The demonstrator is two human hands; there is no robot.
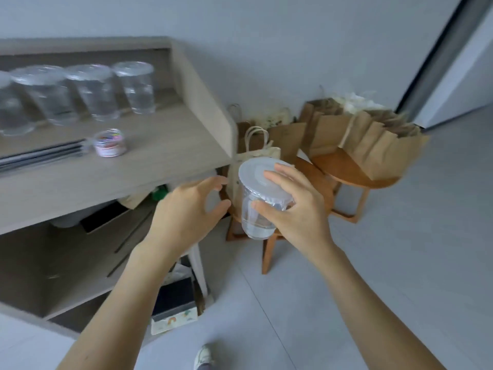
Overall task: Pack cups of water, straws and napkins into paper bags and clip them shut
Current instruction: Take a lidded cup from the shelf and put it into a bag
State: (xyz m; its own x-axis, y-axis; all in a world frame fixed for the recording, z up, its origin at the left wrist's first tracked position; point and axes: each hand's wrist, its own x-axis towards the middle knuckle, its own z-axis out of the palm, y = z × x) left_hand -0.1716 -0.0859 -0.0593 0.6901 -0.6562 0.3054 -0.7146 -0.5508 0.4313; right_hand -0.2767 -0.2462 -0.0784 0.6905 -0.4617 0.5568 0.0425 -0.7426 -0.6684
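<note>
One cup (253, 222) in hand: clear plastic, about a third full of water, white lid (256, 174) on, tilted a bit. It is in mid-air just past the desk (160, 161) corner, above the near stool (317, 180) and a cream bag (240, 166) with handles. Right hand (296, 209) grasps it from the top, thumb on the side wall, fingers over the lid. Left hand (186, 209) is released, fingers loosely spread, just beside the cup, not touching.

Four desk cups (98, 100) in a row at the back, all lidded with water, the leftmost cut by the frame edge. One small tub (109, 142) of coloured bits in front of them; dark strips (40, 156) beside it, too blurred to name.

Two wooden stools. Far stool (354, 174) carries a leaning batch of brown bags (378, 145); more stand behind the near stool, count unclear. One shoe (204, 359) at the bottom edge.
</note>
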